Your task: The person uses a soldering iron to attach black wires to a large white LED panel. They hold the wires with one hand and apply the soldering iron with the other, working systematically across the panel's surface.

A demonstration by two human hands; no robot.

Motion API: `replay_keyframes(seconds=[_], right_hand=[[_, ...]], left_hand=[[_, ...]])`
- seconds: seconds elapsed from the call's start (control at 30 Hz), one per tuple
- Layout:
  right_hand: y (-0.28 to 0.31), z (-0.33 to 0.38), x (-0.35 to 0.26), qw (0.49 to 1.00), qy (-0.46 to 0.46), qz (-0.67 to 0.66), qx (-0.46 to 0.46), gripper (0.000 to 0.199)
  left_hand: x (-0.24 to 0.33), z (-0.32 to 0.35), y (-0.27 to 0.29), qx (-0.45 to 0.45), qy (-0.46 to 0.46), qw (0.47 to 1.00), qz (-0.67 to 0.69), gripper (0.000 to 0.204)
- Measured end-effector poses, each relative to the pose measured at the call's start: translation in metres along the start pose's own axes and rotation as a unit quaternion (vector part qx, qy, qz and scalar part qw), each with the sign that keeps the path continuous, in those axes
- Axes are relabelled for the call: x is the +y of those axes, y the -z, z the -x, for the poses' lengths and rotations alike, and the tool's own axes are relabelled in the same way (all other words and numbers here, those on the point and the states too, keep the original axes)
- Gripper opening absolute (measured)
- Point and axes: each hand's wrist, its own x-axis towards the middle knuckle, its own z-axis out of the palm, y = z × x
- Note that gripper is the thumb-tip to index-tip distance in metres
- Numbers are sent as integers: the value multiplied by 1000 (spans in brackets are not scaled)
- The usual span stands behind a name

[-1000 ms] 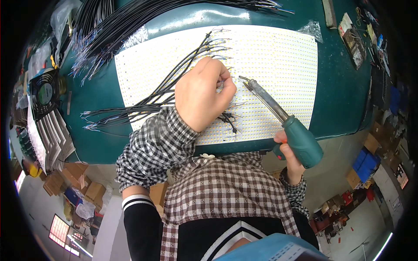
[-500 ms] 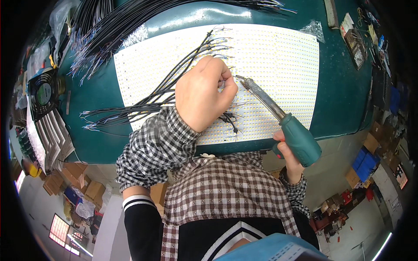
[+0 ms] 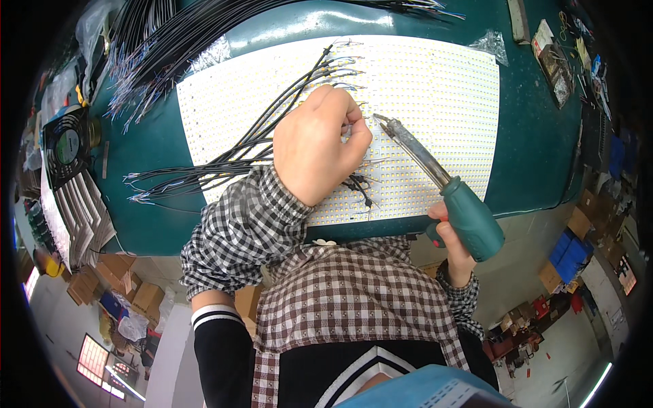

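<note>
A white LED panel (image 3: 435, 88) with rows of small yellowish chips lies on the green table. Several black cables (image 3: 272, 112) run across it, their thin wire ends lined up along its middle. Over that line my left hand (image 3: 316, 146) is closed in a pinch around the end of a cable; the fingers mostly hide the pinched part. My right hand (image 3: 454, 245) grips the green handle of a soldering iron (image 3: 469, 221) beyond the panel's near right part. The iron's bent tip points up and left, just right of the left fingertips; contact with the panel cannot be made out.
A thick bundle of black cables (image 3: 204, 37) lies at the far left. Beside it to the left stand a black fan (image 3: 68, 146) and a stack of pale panels (image 3: 78, 211). A worn box (image 3: 552, 64) and a clear plastic scrap (image 3: 491, 46) lie at the far right.
The soldering iron's tip has shifted slightly right and away from me, its handle a little to the right with my right hand. My left hand stays nearly in place.
</note>
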Motion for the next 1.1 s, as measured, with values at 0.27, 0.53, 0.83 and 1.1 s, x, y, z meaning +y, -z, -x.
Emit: replay_keyframes(seconds=[0.27, 0.53, 0.83, 1.1], right_hand=[[-2, 3, -4, 996, -84, -40, 19, 62], [-3, 0, -10, 1000, -13, -4, 27, 31], [-5, -3, -13, 999, 3, -26, 35, 31], [-1, 2, -3, 998, 0, -58, 27, 31]], left_hand=[[0, -1, 1, -8, 10, 1000, 7, 12], [2, 28, 46, 17, -112, 987, -115, 27], [19, 27, 43, -75, -80, 988, -108, 16], [10, 19, 30, -57, -51, 996, -37, 16]])
